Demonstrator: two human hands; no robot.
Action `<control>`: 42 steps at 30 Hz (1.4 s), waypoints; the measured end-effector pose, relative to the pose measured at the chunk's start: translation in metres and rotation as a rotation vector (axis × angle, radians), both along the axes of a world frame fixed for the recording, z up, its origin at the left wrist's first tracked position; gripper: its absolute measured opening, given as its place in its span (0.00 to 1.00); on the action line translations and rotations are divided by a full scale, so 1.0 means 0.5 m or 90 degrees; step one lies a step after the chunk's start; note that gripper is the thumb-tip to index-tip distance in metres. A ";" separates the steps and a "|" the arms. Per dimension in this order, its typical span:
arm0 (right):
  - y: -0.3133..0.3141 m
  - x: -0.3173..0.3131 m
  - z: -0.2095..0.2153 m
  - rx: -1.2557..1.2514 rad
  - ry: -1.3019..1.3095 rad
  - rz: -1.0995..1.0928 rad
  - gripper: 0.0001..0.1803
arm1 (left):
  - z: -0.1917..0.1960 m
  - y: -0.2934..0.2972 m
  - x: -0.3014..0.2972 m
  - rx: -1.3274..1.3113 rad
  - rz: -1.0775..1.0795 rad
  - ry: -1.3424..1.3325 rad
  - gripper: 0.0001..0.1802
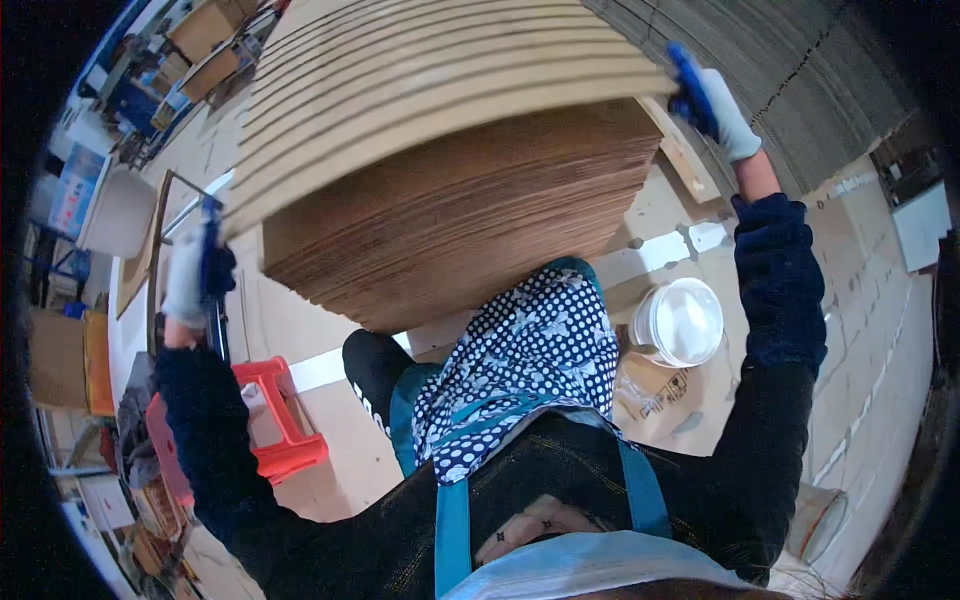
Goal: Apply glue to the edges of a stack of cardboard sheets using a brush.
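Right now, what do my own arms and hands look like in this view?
Your left hand and right hand wear gloves, white with blue toward the fingers. Dark navy lower sleeves, bunched into folds, cover the forearms; the upper sleeves look black. A bare wrist shows between each glove and sleeve. Blur hides finer glove detail.

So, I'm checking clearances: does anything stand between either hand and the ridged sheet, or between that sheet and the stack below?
Nothing visible. The left hand and right hand hold the ridged sheet at opposite ends, and no object shows between it and the cardboard stack; farther back is hidden.
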State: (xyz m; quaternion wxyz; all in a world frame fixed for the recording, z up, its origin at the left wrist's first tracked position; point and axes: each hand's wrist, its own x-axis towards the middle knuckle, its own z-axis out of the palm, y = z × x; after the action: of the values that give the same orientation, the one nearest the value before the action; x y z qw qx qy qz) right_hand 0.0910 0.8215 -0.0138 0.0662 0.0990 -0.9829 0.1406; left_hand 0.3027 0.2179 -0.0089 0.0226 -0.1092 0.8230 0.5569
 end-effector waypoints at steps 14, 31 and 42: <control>-0.034 -0.094 -0.198 -0.085 0.303 -0.013 0.26 | -0.122 0.064 -0.051 0.062 0.182 0.104 0.08; -0.062 -0.181 -0.129 -0.525 0.151 -0.055 0.26 | -0.175 -0.089 -0.185 0.123 0.043 0.279 0.20; -0.127 -0.166 -0.155 -0.140 0.195 -0.075 0.32 | -0.202 0.033 -0.209 -0.180 0.404 0.187 0.13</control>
State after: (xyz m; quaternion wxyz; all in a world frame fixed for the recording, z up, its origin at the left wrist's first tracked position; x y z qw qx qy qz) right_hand 0.0082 0.7580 -0.0912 0.2337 0.0534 -0.9441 0.2265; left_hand 0.1980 0.2346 -0.1099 -0.2850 -0.2797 0.8114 0.4267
